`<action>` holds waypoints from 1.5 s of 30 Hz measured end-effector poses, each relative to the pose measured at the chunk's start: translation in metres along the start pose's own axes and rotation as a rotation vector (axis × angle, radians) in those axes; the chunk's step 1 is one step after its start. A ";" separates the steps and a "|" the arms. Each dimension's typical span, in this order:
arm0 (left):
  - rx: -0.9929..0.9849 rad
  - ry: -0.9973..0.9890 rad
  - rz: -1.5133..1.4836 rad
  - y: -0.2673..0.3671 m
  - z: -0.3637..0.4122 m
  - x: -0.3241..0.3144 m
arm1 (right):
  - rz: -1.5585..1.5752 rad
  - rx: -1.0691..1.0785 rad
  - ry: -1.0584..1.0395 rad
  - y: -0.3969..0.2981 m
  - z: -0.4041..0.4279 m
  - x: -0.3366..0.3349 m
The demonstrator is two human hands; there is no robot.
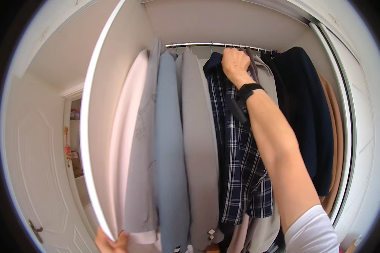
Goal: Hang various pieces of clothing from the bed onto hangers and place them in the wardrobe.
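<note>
My right hand [236, 64] is raised to just under the metal clothes rail [199, 44], its fingers closed at the top of a navy plaid garment [237, 177]. The grip itself is hidden behind the back of the hand. A black strap with a dark device [239, 109] sits on that wrist. Low on the left, my left hand [111, 243] grips the white front edge of the wardrobe's side panel [85, 110]. Left of the plaid garment hang a grey coat [199, 142], a blue-grey coat [171, 142], a sheer grey garment [141, 183] and a pale pink one [126, 126].
Right of my arm hang a dark navy garment [313, 117] and a tan one [332, 132]. Sliding door frames [343, 123] border the right side. A white panelled door [39, 151] stands at far left, beside shelves [77, 139] holding small items.
</note>
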State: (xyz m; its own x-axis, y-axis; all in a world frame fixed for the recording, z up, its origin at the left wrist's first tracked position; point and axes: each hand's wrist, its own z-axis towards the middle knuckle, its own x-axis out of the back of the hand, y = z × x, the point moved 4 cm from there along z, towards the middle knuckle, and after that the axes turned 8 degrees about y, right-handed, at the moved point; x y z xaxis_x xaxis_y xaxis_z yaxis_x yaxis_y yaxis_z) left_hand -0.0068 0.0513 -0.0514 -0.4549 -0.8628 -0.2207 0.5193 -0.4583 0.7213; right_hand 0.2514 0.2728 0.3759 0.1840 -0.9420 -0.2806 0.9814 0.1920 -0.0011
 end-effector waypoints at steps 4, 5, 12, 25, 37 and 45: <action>-0.030 -0.028 -0.045 0.021 0.028 -0.035 | 0.197 -0.215 -0.196 -0.015 -0.011 -0.027; -0.019 -0.017 -0.076 0.022 0.028 -0.041 | 0.195 -0.240 -0.226 -0.017 -0.013 -0.026; -0.165 -0.017 -0.136 0.004 0.025 -0.049 | 0.106 -0.203 -0.370 -0.022 -0.054 0.005; -0.214 -0.006 -0.060 0.006 0.014 -0.030 | 0.214 0.016 -0.397 -0.036 -0.178 0.089; -0.154 -0.011 -0.054 0.002 0.017 -0.027 | 0.529 0.354 -0.106 0.006 -0.214 0.155; -0.129 -0.015 -0.068 -0.002 0.017 -0.024 | 0.643 0.348 -0.087 -0.040 -0.132 0.142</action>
State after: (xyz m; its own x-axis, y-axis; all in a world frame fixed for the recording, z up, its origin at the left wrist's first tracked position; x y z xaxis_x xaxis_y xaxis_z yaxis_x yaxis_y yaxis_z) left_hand -0.0094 0.0766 -0.0363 -0.5026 -0.8258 -0.2558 0.5753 -0.5403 0.6141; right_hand 0.2311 0.1677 0.2089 0.7185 -0.6940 -0.0464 0.6363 0.6289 0.4468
